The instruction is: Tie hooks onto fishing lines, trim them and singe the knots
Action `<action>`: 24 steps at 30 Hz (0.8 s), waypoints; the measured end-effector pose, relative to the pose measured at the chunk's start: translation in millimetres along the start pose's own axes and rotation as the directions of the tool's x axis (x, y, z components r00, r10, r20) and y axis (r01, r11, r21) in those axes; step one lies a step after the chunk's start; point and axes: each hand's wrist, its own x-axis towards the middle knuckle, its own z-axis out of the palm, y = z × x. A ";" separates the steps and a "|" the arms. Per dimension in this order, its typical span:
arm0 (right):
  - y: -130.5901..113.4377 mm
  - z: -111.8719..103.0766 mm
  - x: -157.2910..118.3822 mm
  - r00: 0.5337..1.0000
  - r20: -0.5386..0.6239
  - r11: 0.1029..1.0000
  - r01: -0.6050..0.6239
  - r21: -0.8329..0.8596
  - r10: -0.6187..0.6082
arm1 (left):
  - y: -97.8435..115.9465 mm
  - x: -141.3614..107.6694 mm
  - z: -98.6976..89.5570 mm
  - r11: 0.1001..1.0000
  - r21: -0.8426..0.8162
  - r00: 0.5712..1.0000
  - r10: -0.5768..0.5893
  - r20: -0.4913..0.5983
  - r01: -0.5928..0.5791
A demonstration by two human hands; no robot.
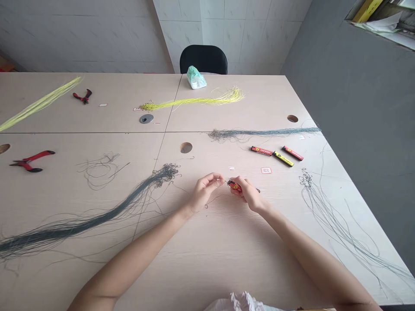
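Note:
My right hand point(245, 193) is wrapped round a red lighter point(234, 186) with black ends, its tip pointing left. Just left of that tip, my left hand point(208, 188) pinches the end of a thin line; what is on this end is too small to make out. A fine strand point(218, 198) runs below, between the hands. Left of my left hand lies a bundle of dark green lines point(110, 215), with small fish hooks point(167, 173) clustered at its near end. Right of my right hand spreads a looser bundle of pale lines point(337, 229), also with hooks at one end.
Two red lighters point(261, 150) point(292, 153) and a yellow lighter point(283, 159) lie beyond my right hand. Farther off are a blue-green bundle point(269, 132), a yellow bundle point(194, 101) and a plastic packet point(196, 78). Red-handled pliers point(30, 162) lie left. The table has a hole point(186, 147).

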 end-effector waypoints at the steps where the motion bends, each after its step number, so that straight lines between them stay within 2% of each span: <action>1: 0.1 0.1 -0.1 1.000 0.001 1.000 0.001 -0.001 -0.001 | 0.3 -0.1 0.0 1.000 0.000 1.000 0.000 0.000 0.000; 14: 0.3 0.5 0.5 1.000 -0.003 1.000 -0.004 0.010 0.004 | 0.6 -0.5 0.2 1.000 -0.004 1.000 -0.004 -0.008 0.004; 20: 1.3 0.7 1.5 1.000 -0.020 0.999 -0.018 0.038 0.019 | 2.7 0.6 1.3 0.999 -0.042 0.999 -0.009 -0.051 0.007; 24: 1.0 -3.0 1.6 1.000 -0.009 0.989 0.026 0.146 -0.025 | 9.1 1.2 1.7 0.995 -0.098 0.995 -0.018 -0.097 0.008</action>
